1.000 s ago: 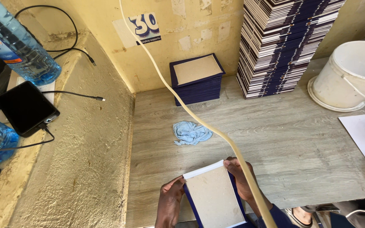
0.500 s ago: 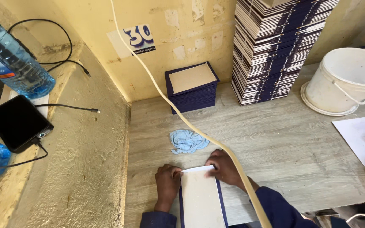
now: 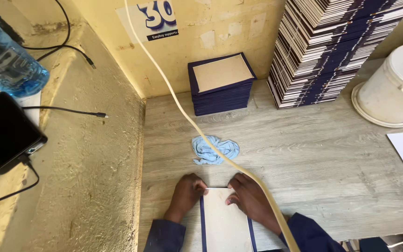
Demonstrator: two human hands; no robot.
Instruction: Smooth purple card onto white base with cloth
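Observation:
A flat book cover (image 3: 223, 221), pale board with dark blue cloth edges, lies on the grey wooden table (image 3: 313, 158) at the near edge. My left hand (image 3: 186, 194) presses on its upper left corner with fingers bent. My right hand (image 3: 250, 198) lies flat on its upper right part. A crumpled light blue cloth (image 3: 214, 149) lies just beyond the cover. Both sleeves are dark blue.
A small pile of finished blue covers (image 3: 221, 83) sits against the yellow wall, a tall stack (image 3: 332, 46) to its right, a white bucket (image 3: 392, 88) farther right. A cream hose (image 3: 183, 107) crosses the view. A phone (image 3: 3, 130) and water bottle (image 3: 8, 60) rest on the left ledge.
The cover, held up tilted a second ago, now lies flat on the table. Both hands have moved onto its top edge and press down.

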